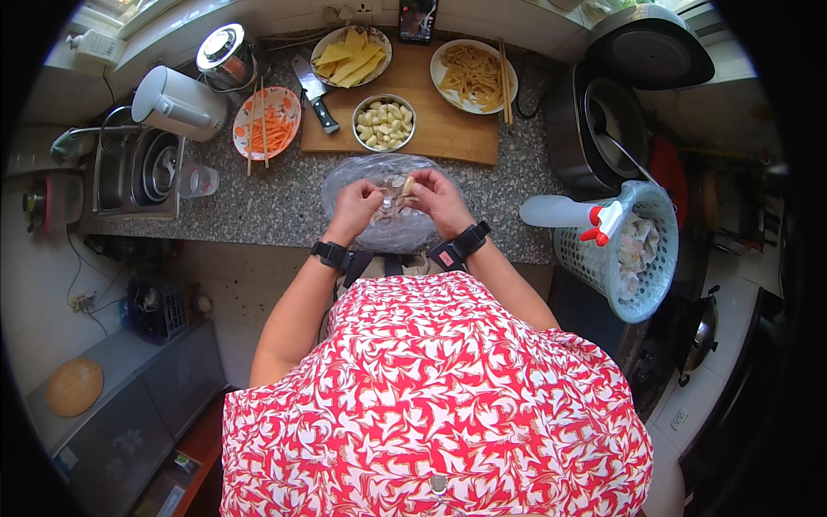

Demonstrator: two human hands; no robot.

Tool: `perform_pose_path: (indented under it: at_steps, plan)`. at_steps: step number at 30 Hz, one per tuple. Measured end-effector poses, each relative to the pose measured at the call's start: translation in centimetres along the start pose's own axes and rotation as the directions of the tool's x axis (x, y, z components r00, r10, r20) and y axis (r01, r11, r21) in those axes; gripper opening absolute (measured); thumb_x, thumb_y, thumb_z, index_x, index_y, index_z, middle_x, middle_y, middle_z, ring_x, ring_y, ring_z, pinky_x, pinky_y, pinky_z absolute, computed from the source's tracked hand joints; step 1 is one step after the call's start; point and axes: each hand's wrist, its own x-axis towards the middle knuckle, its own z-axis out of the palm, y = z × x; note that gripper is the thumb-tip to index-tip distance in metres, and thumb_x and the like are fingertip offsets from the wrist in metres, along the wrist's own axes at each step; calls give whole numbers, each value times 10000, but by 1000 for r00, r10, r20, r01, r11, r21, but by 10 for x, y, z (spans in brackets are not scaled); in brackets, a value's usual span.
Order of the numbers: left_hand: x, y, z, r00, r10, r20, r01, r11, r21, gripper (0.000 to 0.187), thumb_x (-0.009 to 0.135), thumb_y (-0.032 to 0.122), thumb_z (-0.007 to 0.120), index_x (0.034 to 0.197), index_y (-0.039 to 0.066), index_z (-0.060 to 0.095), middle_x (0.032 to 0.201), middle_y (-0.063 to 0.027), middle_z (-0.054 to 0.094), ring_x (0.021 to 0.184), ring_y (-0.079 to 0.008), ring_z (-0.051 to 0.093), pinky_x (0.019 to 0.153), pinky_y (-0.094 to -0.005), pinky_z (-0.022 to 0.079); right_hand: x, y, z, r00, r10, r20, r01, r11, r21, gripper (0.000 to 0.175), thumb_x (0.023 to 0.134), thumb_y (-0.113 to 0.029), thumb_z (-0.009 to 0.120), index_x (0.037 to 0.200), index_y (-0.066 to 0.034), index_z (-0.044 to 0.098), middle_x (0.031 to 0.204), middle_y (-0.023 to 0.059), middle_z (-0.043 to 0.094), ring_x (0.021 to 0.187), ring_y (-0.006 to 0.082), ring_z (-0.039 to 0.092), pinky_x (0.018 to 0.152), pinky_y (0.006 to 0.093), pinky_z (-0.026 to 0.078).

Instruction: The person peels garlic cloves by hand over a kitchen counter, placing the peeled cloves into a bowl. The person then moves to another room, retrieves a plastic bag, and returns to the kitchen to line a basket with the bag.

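Observation:
Between the thumb and fingers of my right hand (pixel 446 203) is a pale garlic clove (pixel 408 186). My left hand (pixel 353 208) is curled close by, thumb pressed to fingertips, and nothing shows in its pinch. Both hands are over a clear plastic bag (pixel 402 238) spread at the counter's front edge. Papery garlic skins (pixel 386 212) lie on the bag, partly hidden by my fingers. Just beyond it, a round metal bowl (pixel 353 127) full of peeled garlic cloves (pixel 386 121) stands on a wooden cutting board (pixel 459 139).
Left of the board are a cleaver (pixel 316 97), a plate of carrot strips (pixel 271 131) with chopsticks, and a kettle (pixel 177 106). Yellow sheets (pixel 349 58) and pale strips (pixel 475 71) fill two plates behind. A spray bottle (pixel 559 212) and lined basket (pixel 591 262) are at right.

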Motion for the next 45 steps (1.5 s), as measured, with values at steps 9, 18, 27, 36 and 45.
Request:
perform_pose_path:
  at_steps: [9,18,27,36,45]
  plan:
    - [-1,12,-5,1000,-3,-4,4,986,166,174,826,160,715,875,-6,729,726,-70,703,655,-128,635,622,-296,505,1,-8,-5,984,169,62,-178,961,209,294,994,-100,603,1272,-20,546,1159,72,616,1031,184,662,863,323,599]
    - [-8,35,1,989,137,53,-139,989,45,215,839,164,742,963,-12,728,862,-76,718,722,-112,661,662,-269,537,-2,-9,-1,991,122,63,-117,990,-84,342,957,-119,673,1259,-31,538,1125,61,652,997,166,674,863,310,564]
    - [-9,40,0,963,227,142,-252,949,191,209,869,163,751,954,-25,721,860,-79,713,719,-108,661,646,-266,535,-3,-3,7,989,-137,63,150,844,-514,284,908,-133,739,1127,-15,601,1032,61,689,924,133,672,786,285,551]
    - [-10,48,-2,935,317,158,-350,895,276,140,835,107,730,905,-14,721,790,-104,683,675,-150,635,621,-301,514,-7,-12,13,986,-153,60,159,798,-581,256,904,-124,736,1099,-12,613,991,66,703,889,139,687,765,288,555]
    - [-9,51,-4,957,240,164,-275,930,245,167,834,132,729,913,-15,729,790,-106,699,679,-150,646,632,-302,521,-6,-10,14,982,-176,73,182,750,-636,238,891,-113,735,1074,-15,617,980,84,716,880,167,705,761,305,559]
